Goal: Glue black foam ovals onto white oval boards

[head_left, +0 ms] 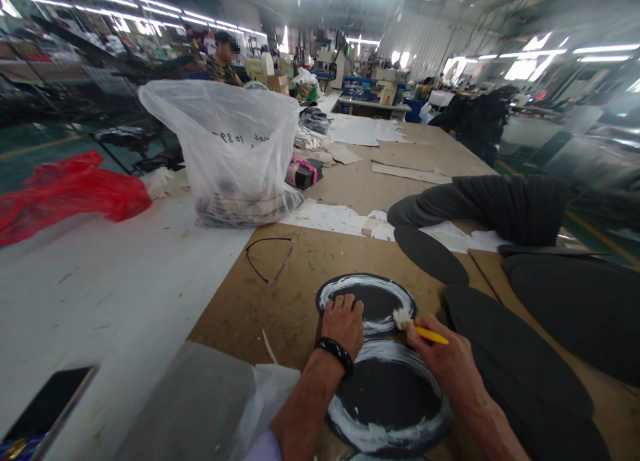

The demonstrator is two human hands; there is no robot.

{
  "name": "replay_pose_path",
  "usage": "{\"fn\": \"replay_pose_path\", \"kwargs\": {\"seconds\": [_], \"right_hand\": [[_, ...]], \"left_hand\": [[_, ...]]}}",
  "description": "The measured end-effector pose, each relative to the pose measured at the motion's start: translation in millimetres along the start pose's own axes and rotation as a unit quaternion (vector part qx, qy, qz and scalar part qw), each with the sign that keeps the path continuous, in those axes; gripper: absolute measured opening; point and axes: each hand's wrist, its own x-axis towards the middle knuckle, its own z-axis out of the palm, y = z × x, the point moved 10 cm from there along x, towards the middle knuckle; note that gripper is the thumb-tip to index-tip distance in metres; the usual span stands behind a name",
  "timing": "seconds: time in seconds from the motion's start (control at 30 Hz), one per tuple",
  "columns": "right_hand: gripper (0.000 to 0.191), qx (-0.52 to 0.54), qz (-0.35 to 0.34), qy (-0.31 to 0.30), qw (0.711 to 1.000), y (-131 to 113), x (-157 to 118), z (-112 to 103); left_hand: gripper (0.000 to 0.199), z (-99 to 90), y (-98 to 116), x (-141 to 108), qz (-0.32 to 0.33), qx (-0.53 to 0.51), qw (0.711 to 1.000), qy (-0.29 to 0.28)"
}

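Observation:
A yellow-handled brush (431,335) is gripped in my right hand (447,356). Its whitish bristles touch the right rim of a black oval piece (377,306) that has a ring of white paste round its edge. On the left part of that same oval rests my left hand (344,322), fingertips down and holding nothing; a dark bangle circles the wrist. Closer to me lies a second black oval (390,391), also ringed with white paste, partly overlapped by my forearms. The edge of a third shows at the bottom.
Loose dark ovals (515,341) lie to the right, with a long leaning stack (480,204) behind them. Eyeglasses (270,261) sit on the brown board (225,301). A clear plastic bag (235,148), red plastic (75,194) and a phone (47,404) are on the left.

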Motion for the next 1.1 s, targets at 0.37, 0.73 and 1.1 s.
{"fn": "replay_pose_path", "kwargs": {"seconds": [0.37, 0.73, 1.1], "right_hand": [[0.03, 0.18, 0.122, -0.062, 0.974, 11, -5, 25], [0.036, 0.031, 0.083, 0.089, 0.992, 24, 57, -8], [0.031, 0.033, -0.02, -0.02, 0.999, -75, 85, 64]], "left_hand": [[0.034, 0.1, -7, 16, 0.043, 0.01, 0.998, -0.04], [0.033, -1.2, 1, 7, 0.041, 0.027, 0.998, -0.027], [0.037, 4.5, 12, 0, -0.001, 0.022, 0.999, -0.029]]}}
